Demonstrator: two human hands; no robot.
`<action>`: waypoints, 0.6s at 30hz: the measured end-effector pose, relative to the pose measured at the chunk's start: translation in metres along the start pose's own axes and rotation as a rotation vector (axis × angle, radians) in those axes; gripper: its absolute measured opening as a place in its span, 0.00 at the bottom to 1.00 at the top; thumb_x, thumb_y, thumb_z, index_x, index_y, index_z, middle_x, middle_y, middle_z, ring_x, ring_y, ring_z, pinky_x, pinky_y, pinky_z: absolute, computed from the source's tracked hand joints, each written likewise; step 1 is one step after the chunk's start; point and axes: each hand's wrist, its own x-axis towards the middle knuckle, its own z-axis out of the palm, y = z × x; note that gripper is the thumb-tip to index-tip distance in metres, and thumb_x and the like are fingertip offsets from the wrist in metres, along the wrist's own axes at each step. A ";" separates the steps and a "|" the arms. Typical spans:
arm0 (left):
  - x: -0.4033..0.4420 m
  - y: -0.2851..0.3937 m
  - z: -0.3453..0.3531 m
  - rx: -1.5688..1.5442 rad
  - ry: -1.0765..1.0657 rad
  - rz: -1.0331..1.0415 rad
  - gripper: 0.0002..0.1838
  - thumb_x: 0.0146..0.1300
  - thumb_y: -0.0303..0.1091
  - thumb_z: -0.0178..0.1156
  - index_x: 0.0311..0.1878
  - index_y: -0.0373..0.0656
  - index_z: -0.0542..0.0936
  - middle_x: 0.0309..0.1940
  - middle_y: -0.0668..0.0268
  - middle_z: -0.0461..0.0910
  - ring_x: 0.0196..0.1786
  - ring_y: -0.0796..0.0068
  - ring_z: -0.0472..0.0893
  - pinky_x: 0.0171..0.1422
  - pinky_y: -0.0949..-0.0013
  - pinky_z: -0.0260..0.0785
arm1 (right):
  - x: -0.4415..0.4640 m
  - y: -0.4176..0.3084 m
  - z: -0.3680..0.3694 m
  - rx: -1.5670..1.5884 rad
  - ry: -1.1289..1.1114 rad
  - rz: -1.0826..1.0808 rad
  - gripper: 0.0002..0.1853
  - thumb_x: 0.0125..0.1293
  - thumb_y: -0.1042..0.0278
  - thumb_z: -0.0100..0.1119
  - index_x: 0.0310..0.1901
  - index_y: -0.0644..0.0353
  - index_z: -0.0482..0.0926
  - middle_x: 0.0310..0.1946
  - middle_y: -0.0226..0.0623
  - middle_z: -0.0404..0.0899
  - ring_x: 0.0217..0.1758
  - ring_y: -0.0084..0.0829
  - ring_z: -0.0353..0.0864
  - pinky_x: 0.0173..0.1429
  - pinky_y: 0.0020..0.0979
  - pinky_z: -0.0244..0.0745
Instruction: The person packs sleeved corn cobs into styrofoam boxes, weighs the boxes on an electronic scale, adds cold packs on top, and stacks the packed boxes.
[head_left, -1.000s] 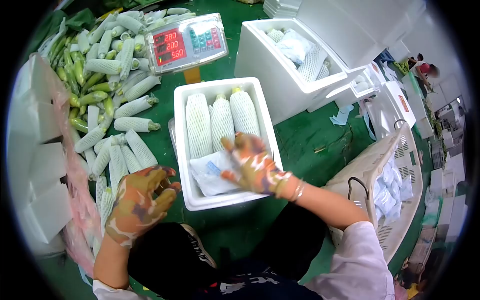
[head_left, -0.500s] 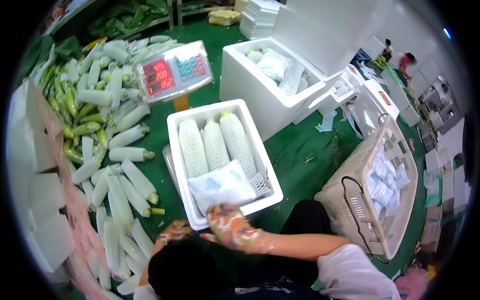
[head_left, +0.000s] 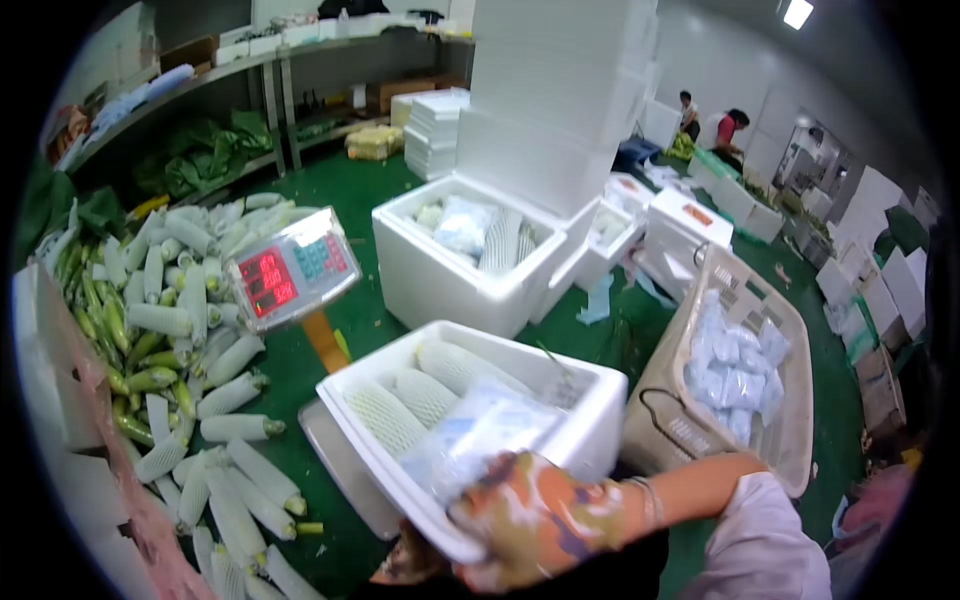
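A white foam box (head_left: 590,425) is tilted in front of me, lifted partly off the scale's platform (head_left: 345,470). In it lie three net-wrapped vegetables (head_left: 385,418) and a whitish ice pack (head_left: 480,430) across their near ends. My right hand (head_left: 535,515), in a camouflage-patterned glove, is closed on the near rim of the box. Low at the box's near left corner, my left hand (head_left: 412,558) shows only in part, and its fingers are hidden. The scale display (head_left: 290,270), with red digits, stands behind the box's left side.
Many net-wrapped vegetables (head_left: 240,500) and bare green ones (head_left: 105,320) lie on the left. A filled foam box (head_left: 450,270) stands behind the scale. At the right is a beige basket (head_left: 660,400) of packs. Two people (head_left: 730,135) are far back.
The box has been tilted and raised off the platform, its right side swinging up. My right hand has moved right and down with its rim. The view has lifted toward the room, and the display digits differ.
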 end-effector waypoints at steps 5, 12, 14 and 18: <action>0.026 0.048 0.018 -0.048 -0.079 0.200 0.23 0.63 0.36 0.55 0.61 0.42 0.72 0.57 0.55 0.72 0.60 0.61 0.70 0.65 0.60 0.61 | -0.061 -0.020 -0.057 -0.221 0.345 -0.235 0.25 0.48 0.41 0.65 0.28 0.60 0.79 0.18 0.33 0.72 0.17 0.40 0.71 0.39 0.43 0.72; 0.134 0.232 0.004 -1.085 -0.508 0.432 0.31 0.67 0.49 0.56 0.68 0.42 0.64 0.65 0.56 0.68 0.67 0.56 0.67 0.73 0.55 0.59 | -0.022 0.066 -0.141 -0.754 0.702 -0.351 0.19 0.43 0.50 0.65 0.20 0.51 0.67 0.16 0.31 0.66 0.16 0.38 0.66 0.30 0.37 0.65; 0.157 0.295 0.000 -0.860 -0.360 0.542 0.37 0.69 0.53 0.54 0.68 0.32 0.59 0.65 0.52 0.67 0.68 0.59 0.67 0.74 0.57 0.58 | 0.019 0.126 -0.165 -0.794 0.845 -0.334 0.20 0.45 0.49 0.65 0.18 0.55 0.67 0.12 0.36 0.66 0.17 0.43 0.69 0.32 0.37 0.68; 0.256 0.301 -0.019 -0.589 0.111 0.399 0.20 0.68 0.42 0.58 0.54 0.35 0.72 0.51 0.57 0.76 0.52 0.67 0.78 0.60 0.67 0.71 | 0.082 0.222 -0.182 -0.743 0.741 -0.061 0.22 0.55 0.48 0.57 0.27 0.64 0.79 0.19 0.49 0.77 0.27 0.51 0.79 0.52 0.42 0.73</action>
